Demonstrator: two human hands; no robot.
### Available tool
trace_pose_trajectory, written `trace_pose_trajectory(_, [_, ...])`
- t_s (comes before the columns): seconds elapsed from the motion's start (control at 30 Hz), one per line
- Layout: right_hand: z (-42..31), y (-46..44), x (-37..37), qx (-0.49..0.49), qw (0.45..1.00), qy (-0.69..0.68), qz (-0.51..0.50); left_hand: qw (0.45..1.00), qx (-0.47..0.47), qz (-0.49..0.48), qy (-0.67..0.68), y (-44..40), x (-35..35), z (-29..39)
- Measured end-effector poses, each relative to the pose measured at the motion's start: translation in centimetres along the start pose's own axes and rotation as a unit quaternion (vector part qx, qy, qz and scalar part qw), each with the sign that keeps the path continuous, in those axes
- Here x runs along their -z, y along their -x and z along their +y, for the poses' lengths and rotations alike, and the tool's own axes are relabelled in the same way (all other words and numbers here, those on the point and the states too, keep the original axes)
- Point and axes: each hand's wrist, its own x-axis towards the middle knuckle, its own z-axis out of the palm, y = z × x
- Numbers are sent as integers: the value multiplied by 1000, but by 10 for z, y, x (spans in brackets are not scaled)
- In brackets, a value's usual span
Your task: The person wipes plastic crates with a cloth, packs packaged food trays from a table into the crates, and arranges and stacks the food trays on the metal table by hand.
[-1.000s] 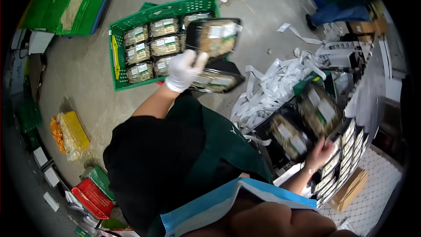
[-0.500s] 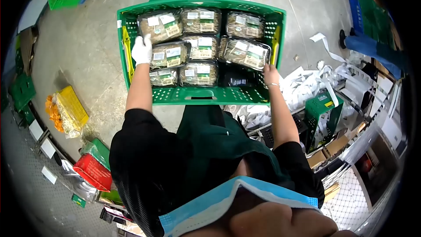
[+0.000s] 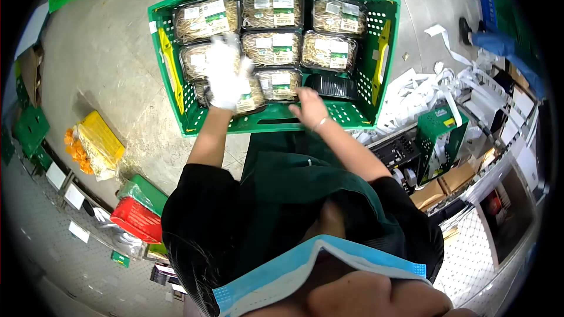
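1. A grey floor (image 3: 135,111), scuffed and stained, is shown across the room; on it, at the left, a yellow box (image 3: 104,138) in clear wrap is set beside an orange bundle (image 3: 78,151).
2. Nearer on the left, a red box (image 3: 137,220) is seen, with a green box (image 3: 147,194) just beside it.
3. On the right, white paper strips (image 3: 414,97) are heaped, and a small green crate (image 3: 433,126) is placed near them; farther right, another person's leg (image 3: 499,44) in blue is seen.
4. In the middle, a large green crate (image 3: 352,116) is set, with yellow handles (image 3: 382,53) fitted at its left and right ends.
5. Labelled packs (image 3: 272,49) are laid inside it in three rows; a black tray (image 3: 333,87) is seen at its near right.
6. The left hand (image 3: 224,73), white-gloved, is held over the packs at the near left; its fingers are blurred, so whether a pack is gripped cannot be told.
7. The right hand (image 3: 310,110), bare, is held at the crate's near side, just beside the near middle pack, its fingers loosely spread.
8. Since half a second ago, the right hand has been brought away from the right-hand pack, which was tilted then and is now laid flatter in the middle row.
9. The left hand has been shifted inward from the crate's left end, and an askew pack is now seen partly under the glove.
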Motion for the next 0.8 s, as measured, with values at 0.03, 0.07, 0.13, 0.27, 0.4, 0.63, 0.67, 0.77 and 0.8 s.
trace_pose_trajectory(0.03, [14,-10,6,-15,994,106,-18,988,-90,-125,-16,24,-16,2])
trace_pose_trajectory(0.07, [35,-14,8,-33,979,198,-47,961,-158,-224,-27,40,-24,11])
trace_pose_trajectory(0.13, [84,-16,17,-10,947,303,-105,928,-187,-311,-78,80,-51,-3])
trace_pose_trajectory(0.27, [125,-32,35,-2,961,250,-120,868,-149,-400,-253,99,-61,-36])
trace_pose_trajectory(0.4, [133,-46,26,-110,978,147,95,913,-176,-319,-181,84,-67,10])
trace_pose_trajectory(0.63, [93,99,38,-144,943,-87,288,860,-361,-360,32,71,-183,150])
trace_pose_trajectory(0.67, [95,157,51,-159,921,-95,344,873,-289,-393,-18,77,-180,150])
trace_pose_trajectory(0.77, [97,341,69,-345,803,-185,449,830,-247,-455,-207,74,-209,148])
trace_pose_trajectory(0.8, [102,400,51,-403,716,-194,537,814,-270,-455,-239,64,-202,160])
